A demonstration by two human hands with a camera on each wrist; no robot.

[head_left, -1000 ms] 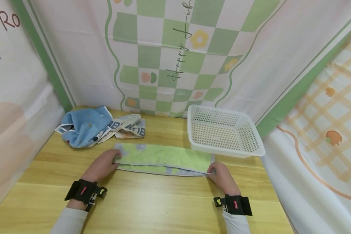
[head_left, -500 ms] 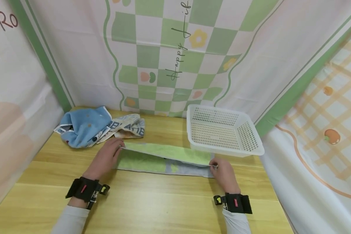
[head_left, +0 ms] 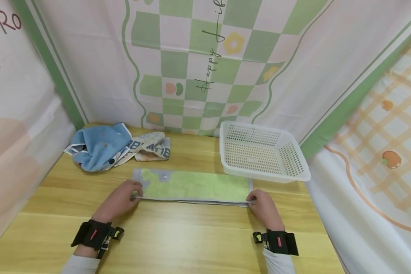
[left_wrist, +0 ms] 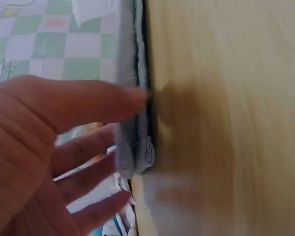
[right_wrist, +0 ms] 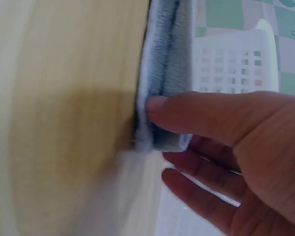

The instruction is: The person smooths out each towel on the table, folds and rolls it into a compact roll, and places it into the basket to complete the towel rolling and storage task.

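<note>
A green towel (head_left: 198, 186) with grey edging lies in a long folded strip across the wooden table, its layered near edge facing me. At its left near corner, my left hand (head_left: 125, 196) pinches the edge. The left wrist view shows the thumb (left_wrist: 103, 101) across the layers, the other fingers behind and partly hidden. My right hand (head_left: 263, 205) holds the right near corner. In the right wrist view its thumb (right_wrist: 187, 113) reaches into the gap between the layers, with the fingers beyond the towel's end.
A white perforated plastic basket (head_left: 270, 176) stands behind the towel's right end. Crumpled at the back left are a blue cloth (head_left: 104, 144) and a white cloth with lettering (head_left: 154, 146). Patterned fabric (head_left: 178, 64) hangs behind the table and along both sides.
Both hands have brought the towel's raised upper layer toward me and down, so its edge now nearly lines up with the lower layer. Basket and crumpled cloths stay where they were.
</note>
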